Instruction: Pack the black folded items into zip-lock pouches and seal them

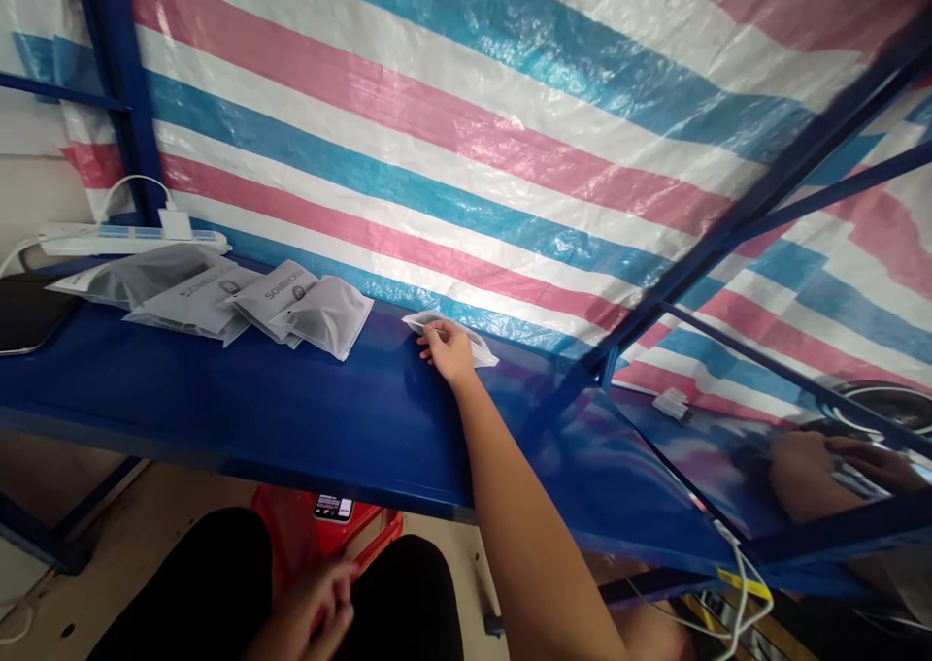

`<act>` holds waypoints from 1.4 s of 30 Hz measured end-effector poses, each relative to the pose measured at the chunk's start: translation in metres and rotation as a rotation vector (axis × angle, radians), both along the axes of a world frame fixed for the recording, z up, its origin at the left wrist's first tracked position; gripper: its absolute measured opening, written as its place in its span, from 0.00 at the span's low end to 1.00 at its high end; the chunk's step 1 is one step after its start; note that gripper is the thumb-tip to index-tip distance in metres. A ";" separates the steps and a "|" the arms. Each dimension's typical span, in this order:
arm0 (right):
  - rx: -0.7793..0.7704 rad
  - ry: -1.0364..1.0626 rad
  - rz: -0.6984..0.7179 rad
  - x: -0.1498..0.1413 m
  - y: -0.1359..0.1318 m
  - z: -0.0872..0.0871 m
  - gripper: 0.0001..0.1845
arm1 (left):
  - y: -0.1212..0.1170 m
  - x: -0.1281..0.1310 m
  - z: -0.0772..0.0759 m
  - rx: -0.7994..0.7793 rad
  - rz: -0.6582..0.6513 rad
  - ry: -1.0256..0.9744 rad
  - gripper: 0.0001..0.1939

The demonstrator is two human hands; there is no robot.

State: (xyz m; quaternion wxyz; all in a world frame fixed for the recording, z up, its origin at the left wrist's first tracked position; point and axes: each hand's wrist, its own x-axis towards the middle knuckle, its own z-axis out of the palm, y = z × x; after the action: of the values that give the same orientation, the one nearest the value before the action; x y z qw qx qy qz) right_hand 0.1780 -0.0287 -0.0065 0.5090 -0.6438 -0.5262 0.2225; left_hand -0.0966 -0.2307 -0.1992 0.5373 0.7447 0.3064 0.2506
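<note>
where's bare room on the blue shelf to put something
Bare blue shelf in front of the gray pouches, and between them and the white bag at the right hand. Crowded back left: pouches overlap by the power strip.

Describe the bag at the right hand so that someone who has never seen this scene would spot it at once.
Start from the big striped sheet and the long blue tabletop below it. Near the sheet, to the right of the overlapping gray bags, is a pale-edged bag. It sits apart from them, and only it has the right hand on it.
</note>
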 end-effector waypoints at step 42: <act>0.015 0.146 0.011 0.008 0.004 -0.011 0.13 | 0.123 -0.017 -0.131 0.347 0.335 0.345 0.26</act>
State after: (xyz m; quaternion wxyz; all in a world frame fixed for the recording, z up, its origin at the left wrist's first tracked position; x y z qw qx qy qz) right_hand 0.1856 -0.0250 -0.0178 0.5497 -0.6191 -0.4928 0.2679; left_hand -0.1141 -0.1080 -0.3298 0.2930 0.7961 0.4646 0.2540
